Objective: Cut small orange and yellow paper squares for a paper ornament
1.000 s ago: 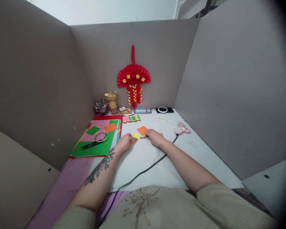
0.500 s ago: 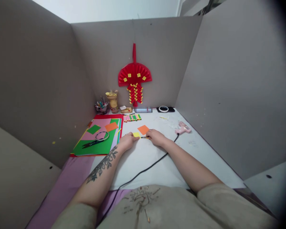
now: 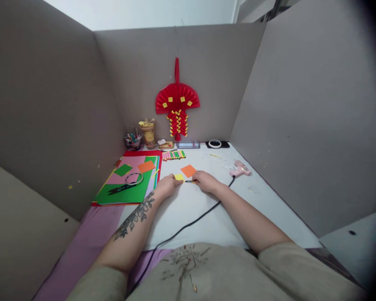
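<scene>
My left hand [image 3: 166,186] is closed on a small yellow paper [image 3: 179,177], pinching it just above the white tabletop. Facing it, my right hand [image 3: 206,181] grips what looks like a pair of scissors [image 3: 190,181], dark tips pointing left at the yellow paper. A narrow gap shows between those tips and the paper; the handles are mostly hidden by my fingers. Just behind the scissors lies an orange paper square [image 3: 188,170], close to my right fingertips.
Coloured sheets [image 3: 128,195] are stacked at left, bearing black snips [image 3: 121,189] and a tape roll [image 3: 134,179]. Rolled paper tubes [image 3: 174,155] lie behind. A pink glue gun [image 3: 240,169] is at right, its black cable [image 3: 188,226] crossing the front. A red fan ornament [image 3: 177,98] hangs behind.
</scene>
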`<state>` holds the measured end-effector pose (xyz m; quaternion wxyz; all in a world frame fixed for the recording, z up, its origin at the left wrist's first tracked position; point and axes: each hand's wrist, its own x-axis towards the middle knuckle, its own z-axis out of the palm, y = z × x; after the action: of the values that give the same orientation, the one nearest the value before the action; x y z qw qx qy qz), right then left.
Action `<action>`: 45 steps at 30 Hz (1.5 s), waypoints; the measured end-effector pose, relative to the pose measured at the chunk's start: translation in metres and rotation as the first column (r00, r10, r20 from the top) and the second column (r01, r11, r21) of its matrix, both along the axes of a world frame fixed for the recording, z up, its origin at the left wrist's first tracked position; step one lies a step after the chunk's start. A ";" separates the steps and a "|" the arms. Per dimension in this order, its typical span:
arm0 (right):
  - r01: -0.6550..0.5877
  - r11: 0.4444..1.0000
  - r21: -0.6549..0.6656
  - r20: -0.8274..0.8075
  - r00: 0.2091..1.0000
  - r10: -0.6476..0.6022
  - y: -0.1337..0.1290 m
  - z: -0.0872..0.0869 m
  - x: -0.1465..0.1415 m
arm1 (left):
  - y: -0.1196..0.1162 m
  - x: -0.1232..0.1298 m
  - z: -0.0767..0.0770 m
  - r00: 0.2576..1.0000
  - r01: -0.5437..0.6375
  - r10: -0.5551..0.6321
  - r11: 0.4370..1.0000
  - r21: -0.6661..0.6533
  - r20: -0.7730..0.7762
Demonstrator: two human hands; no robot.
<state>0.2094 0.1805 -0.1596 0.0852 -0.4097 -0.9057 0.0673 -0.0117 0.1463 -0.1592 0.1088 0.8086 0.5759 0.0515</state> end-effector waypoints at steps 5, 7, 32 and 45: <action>-0.005 1.000 0.002 -0.004 1.000 0.005 -0.002 0.002 -0.003 | 0.003 -0.002 -0.004 1.000 0.023 -0.022 0.999 0.028 -0.005; -0.018 1.000 -0.003 -0.008 1.000 0.018 -0.004 0.003 -0.003 | 0.003 -0.002 -0.005 1.000 0.020 -0.020 1.000 0.023 -0.002; 0.071 0.995 0.072 0.084 0.994 -0.077 -0.006 0.004 -0.013 | -0.007 0.002 0.009 0.944 -0.286 0.292 0.956 -0.059 0.155; 0.048 0.998 0.051 0.068 0.996 -0.052 -0.004 0.003 -0.012 | -0.007 -0.014 0.009 0.983 0.031 -0.036 0.999 0.035 0.179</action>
<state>0.1973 0.1769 -0.1562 0.0654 -0.4322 -0.8990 0.0287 -0.0256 0.1396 -0.1506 0.1480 0.8119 0.5491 0.1316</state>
